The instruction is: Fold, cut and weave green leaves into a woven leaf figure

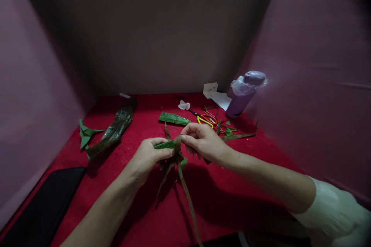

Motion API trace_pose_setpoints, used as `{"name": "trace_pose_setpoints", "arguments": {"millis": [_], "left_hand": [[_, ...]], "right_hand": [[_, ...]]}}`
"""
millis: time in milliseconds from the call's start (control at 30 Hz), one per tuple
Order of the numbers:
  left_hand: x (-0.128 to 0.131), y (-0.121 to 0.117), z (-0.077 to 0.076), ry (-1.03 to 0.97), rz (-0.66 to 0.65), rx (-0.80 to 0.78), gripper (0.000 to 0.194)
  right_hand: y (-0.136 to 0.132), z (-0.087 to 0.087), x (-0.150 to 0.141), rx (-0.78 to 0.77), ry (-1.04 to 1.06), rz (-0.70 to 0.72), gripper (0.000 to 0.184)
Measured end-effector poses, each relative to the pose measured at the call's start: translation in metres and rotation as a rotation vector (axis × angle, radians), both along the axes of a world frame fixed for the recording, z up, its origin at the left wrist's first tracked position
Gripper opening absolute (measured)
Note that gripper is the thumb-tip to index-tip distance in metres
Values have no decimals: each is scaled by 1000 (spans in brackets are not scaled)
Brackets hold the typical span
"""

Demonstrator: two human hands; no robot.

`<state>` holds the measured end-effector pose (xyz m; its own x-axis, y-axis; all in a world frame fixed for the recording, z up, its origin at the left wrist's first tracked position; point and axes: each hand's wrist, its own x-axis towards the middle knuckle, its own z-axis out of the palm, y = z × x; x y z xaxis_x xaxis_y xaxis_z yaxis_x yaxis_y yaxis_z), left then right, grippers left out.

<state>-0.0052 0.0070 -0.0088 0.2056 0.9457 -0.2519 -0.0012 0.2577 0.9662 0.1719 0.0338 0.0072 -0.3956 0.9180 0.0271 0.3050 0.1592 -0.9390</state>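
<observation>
Just above the middle of the red cloth, my left hand (147, 157) grips a folded green leaf (164, 145) between thumb and fingers. A brownish leaf strip (177, 143) wraps round its right end, and a long tail of strip (187, 191) hangs toward the front edge. My right hand (204, 141) pinches the brown strip at the wrapped end, thumb against forefinger. Loose strip ends and a small green piece dangle below. Part of the bundle is hidden behind my fingers. Beyond my hands lies a short cut green leaf (174, 118).
Scissors (205, 119) with red and yellow handles lie behind my right hand, near leaf scraps (230, 132) and crumpled tissue (184, 105). A purple container (239, 104) with a plastic liner and white papers (222, 99) stand back right. Left are a wide dark leaf (116, 127), folded green leaf (86, 133) and black flat item (46, 204).
</observation>
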Motion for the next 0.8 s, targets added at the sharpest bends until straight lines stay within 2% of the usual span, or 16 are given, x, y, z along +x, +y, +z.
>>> {"name": "trace_pose_setpoints", "arguments": {"millis": [100,300,433,500,633,800], "left_hand": [[0,0,0,-15,-8,0,16],[0,-1,0,-14,-14,0,21],[0,0,1,-1,10,2,21],[0,1,1,-15,34,-12,18],[0,1,1,-84,60,-42,15],[1,1,-1,-84,86,-40,18]], "right_hand": [[-1,-2,-3,105,4,17,10],[-3,-7,-8,320,-125,-83,5],[-5,-8,-8,459,-126,-56,9],[-7,-6,-6,503,-96,17,14],[-11,-1,-2,527,-95,161,31],[-11,-4,-3,464,-120,93,15]]}}
